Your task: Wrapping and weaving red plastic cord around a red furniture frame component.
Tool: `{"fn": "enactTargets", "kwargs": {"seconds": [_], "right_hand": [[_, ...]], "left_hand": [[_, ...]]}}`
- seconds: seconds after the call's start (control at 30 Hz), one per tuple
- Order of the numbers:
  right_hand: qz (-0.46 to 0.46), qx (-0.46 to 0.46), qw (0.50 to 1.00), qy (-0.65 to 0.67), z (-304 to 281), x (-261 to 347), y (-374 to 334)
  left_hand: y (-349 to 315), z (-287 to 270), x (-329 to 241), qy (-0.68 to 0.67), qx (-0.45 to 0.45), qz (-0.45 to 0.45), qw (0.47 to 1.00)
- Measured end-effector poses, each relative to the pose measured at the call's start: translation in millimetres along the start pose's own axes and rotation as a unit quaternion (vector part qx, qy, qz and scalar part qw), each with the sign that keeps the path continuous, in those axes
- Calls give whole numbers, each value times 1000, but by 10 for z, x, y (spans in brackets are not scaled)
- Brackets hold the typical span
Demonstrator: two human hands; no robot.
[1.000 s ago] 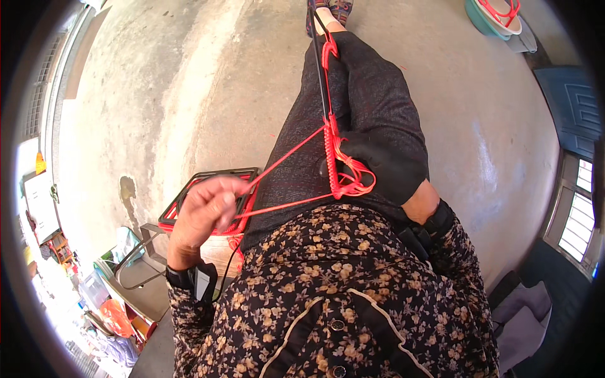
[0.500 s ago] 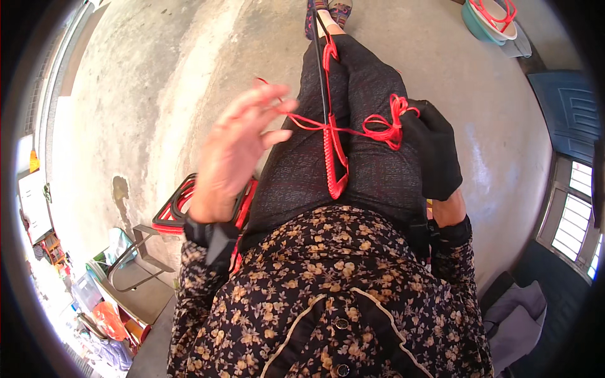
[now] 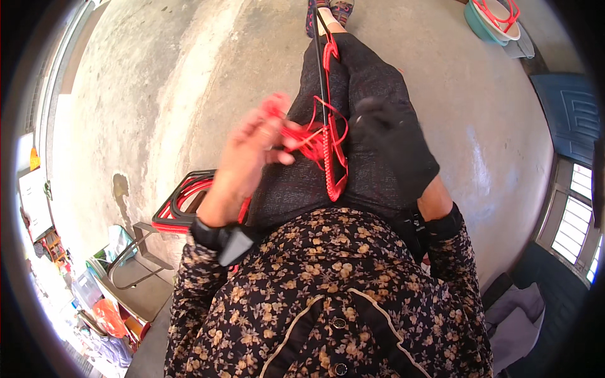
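Note:
A narrow black frame [image 3: 322, 75] stretches along my legs, its near end and one side wound with red cord [image 3: 328, 167]. My left hand [image 3: 249, 148], bare and blurred, is left of the frame, its fingers closed on a loose red cord bundle [image 3: 276, 104]. More red strands [image 3: 309, 142] run from those fingers to the wound part, and a loop of cord arches over the frame. My right hand [image 3: 400, 145], in a black glove, hovers over my right thigh, right of the frame and apart from the cord. Motion smears its fingers.
Black and red frames [image 3: 183, 205] are stacked at my left beside a metal bracket [image 3: 142, 252]. A teal basin [image 3: 484, 26] with red pieces stands far right on the concrete floor. Grey cloth [image 3: 517, 321] lies near right, and a blue door [image 3: 564, 116] is beyond.
The red cord bundle has passed from my right hand, across the frame, to my left hand. My right hand has shifted left, toward the frame, and no longer holds the cord.

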State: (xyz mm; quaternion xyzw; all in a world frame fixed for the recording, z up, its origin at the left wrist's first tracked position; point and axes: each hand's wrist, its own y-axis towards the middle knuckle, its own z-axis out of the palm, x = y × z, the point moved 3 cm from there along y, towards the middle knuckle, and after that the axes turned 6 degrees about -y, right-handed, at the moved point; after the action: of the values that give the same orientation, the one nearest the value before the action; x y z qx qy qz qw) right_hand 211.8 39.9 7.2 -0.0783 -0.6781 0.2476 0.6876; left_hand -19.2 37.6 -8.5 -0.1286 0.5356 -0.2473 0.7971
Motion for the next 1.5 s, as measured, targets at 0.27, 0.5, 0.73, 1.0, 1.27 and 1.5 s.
{"fn": "enactTargets", "kwargs": {"seconds": [0.27,0.5,0.73,1.0,1.27,1.5], "right_hand": [[-417,-151,706,-552,372,659,-28],[-201,151,967,42,214,760,-146],[-111,58,974,190,17,569,-458],[-227,-67,966,-106,-220,636,-428],[-152,-138,956,-208,-283,285,-34],[-95,30,888,-450,253,72,57]], "left_hand": [[-754,104,-1207,-243,118,207,940],[-776,-497,-1441,34,-117,379,917],[-138,324,-327,338,6,104,935],[-5,356,15,271,21,123,955],[-172,-144,-522,45,-91,225,969],[3,334,-46,617,64,300,724]]}}
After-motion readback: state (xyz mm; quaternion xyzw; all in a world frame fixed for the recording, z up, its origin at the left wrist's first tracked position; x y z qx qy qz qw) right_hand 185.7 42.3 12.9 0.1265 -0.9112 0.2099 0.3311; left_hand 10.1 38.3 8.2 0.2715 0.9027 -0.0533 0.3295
